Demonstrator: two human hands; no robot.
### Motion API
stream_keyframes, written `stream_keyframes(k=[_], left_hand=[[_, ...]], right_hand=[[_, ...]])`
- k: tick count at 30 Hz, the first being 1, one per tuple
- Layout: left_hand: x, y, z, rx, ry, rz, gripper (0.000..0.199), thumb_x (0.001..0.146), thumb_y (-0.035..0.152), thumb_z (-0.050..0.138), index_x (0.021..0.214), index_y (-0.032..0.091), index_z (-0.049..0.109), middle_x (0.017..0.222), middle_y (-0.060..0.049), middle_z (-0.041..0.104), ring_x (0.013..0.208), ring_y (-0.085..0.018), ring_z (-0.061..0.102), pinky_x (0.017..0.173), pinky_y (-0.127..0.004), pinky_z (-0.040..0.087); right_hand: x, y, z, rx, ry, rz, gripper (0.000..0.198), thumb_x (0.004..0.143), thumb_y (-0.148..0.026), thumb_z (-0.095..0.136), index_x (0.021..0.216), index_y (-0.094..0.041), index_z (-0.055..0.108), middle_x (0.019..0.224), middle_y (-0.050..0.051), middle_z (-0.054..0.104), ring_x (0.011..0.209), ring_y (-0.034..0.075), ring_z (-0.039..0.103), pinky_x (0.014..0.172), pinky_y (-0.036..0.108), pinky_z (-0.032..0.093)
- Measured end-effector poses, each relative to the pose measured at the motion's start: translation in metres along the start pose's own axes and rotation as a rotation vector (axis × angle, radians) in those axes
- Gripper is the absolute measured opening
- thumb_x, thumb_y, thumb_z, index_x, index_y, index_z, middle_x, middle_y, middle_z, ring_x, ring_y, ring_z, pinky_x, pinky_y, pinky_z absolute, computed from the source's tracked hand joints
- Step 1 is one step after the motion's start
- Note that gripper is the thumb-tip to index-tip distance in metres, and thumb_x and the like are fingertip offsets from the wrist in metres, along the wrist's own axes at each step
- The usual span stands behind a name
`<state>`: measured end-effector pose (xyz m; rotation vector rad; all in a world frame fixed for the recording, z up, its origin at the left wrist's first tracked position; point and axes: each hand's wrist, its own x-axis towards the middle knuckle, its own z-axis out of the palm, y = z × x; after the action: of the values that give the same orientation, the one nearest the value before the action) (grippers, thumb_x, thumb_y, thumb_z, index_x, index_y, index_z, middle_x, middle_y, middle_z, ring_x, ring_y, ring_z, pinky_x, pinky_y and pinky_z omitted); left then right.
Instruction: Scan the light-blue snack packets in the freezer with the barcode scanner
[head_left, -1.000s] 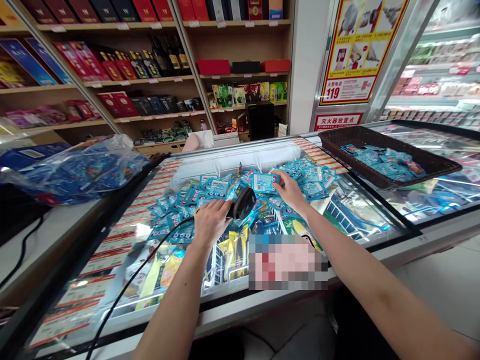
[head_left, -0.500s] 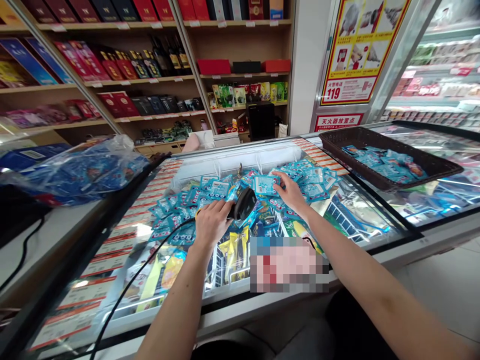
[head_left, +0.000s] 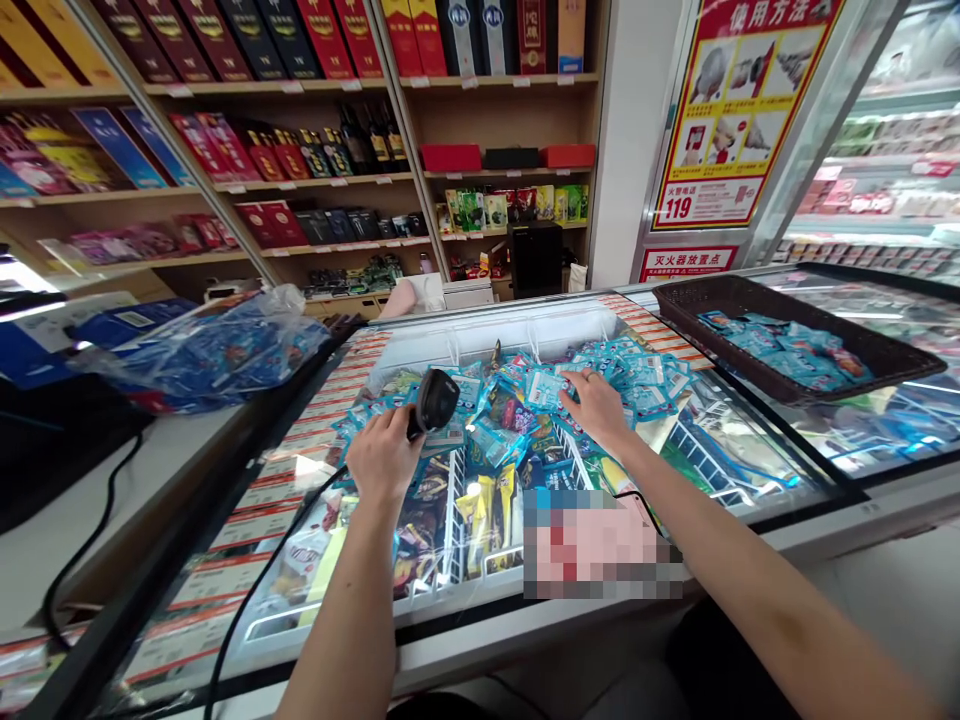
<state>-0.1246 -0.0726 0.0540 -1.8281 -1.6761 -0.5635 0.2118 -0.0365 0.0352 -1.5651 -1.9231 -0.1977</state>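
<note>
My left hand (head_left: pixel 384 455) is wrapped round the handle of a black barcode scanner (head_left: pixel 437 402), its head tilted up and to the right. From it a black cable runs down to the lower left. My right hand (head_left: pixel 596 408) pinches the right edge of a small blue snack packet (head_left: pixel 544 388), low over a spread of similar packets. Those packets (head_left: pixel 652 375) lie heaped across the glass top of a chest freezer (head_left: pixel 480 650). Whether the pinched packet rests on the others, I cannot tell.
A brown basket (head_left: pixel 795 380) with several blue packets stands on the right. To the left lies a clear plastic bag (head_left: pixel 225 345) of blue packets. A pixelated patch with a phone-like edge (head_left: pixel 637 505) is near the front rim. Stocked shelves (head_left: pixel 315 180) line the back.
My left hand has drawn the scanner left, away from the packets in the middle. My right hand has stayed by its packet, which now sits lower on the pile. The view has tilted up.
</note>
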Motion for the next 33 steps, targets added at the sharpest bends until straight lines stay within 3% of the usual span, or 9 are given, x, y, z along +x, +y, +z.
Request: stream_keyframes(k=[3, 9, 17, 22, 27, 33], left_hand=[[0.005, -0.006, -0.001, 0.015, -0.011, -0.058, 0.030, 0.083, 0.035, 0.054, 0.109, 0.022, 0.060, 0.094, -0.006, 0.067, 0.089, -0.025, 0.060, 0.067, -0.033, 0.037], [0.008, -0.020, 0.001, 0.015, -0.009, -0.010, 0.028, 0.084, 0.035, 0.054, 0.108, 0.022, 0.060, 0.094, -0.005, 0.067, 0.092, -0.026, 0.060, 0.068, -0.034, 0.035], [-0.008, -0.043, 0.009, -0.024, 0.022, -0.008, 0.030, 0.085, 0.035, 0.052, 0.110, 0.020, 0.061, 0.092, -0.007, 0.066, 0.092, -0.026, 0.058, 0.070, -0.033, 0.035], [-0.007, -0.047, 0.007, -0.051, 0.016, -0.024, 0.033, 0.083, 0.034, 0.054, 0.113, 0.021, 0.060, 0.093, -0.006, 0.066, 0.093, -0.026, 0.059, 0.069, -0.033, 0.035], [-0.008, -0.052, 0.007, -0.072, 0.004, -0.093, 0.034, 0.083, 0.034, 0.054, 0.113, 0.020, 0.061, 0.099, -0.009, 0.067, 0.094, -0.026, 0.059, 0.070, -0.033, 0.036], [-0.009, -0.055, 0.003, -0.089, 0.026, -0.191, 0.034, 0.082, 0.035, 0.055, 0.112, 0.020, 0.061, 0.096, -0.009, 0.068, 0.094, -0.026, 0.061, 0.068, -0.033, 0.038]], right_hand=[[-0.002, -0.005, -0.006, -0.108, 0.000, 0.045, 0.038, 0.092, -0.039, 0.045, 0.122, -0.022, 0.060, 0.102, 0.010, 0.061, 0.102, 0.026, 0.051, 0.081, 0.033, 0.044], [-0.001, -0.007, -0.011, -0.232, -0.002, 0.080, 0.036, 0.091, -0.040, 0.044, 0.111, -0.019, 0.066, 0.103, 0.014, 0.059, 0.106, 0.029, 0.044, 0.080, 0.035, 0.040], [0.004, -0.008, -0.014, -0.319, -0.018, 0.010, 0.034, 0.089, -0.039, 0.047, 0.104, -0.017, 0.068, 0.111, 0.015, 0.059, 0.107, 0.029, 0.044, 0.087, 0.041, 0.035], [0.014, -0.028, -0.014, -0.280, -0.027, -0.079, 0.033, 0.092, -0.036, 0.044, 0.111, -0.020, 0.065, 0.120, 0.012, 0.058, 0.111, 0.028, 0.044, 0.092, 0.042, 0.032], [0.027, -0.068, 0.009, -0.128, -0.173, -0.230, 0.034, 0.093, -0.036, 0.044, 0.116, -0.021, 0.063, 0.116, 0.009, 0.062, 0.110, 0.024, 0.049, 0.094, 0.037, 0.035], [0.049, -0.103, 0.051, -0.031, -0.309, -0.329, 0.040, 0.095, -0.031, 0.041, 0.126, -0.012, 0.057, 0.120, 0.014, 0.061, 0.115, 0.023, 0.051, 0.101, 0.035, 0.035]])
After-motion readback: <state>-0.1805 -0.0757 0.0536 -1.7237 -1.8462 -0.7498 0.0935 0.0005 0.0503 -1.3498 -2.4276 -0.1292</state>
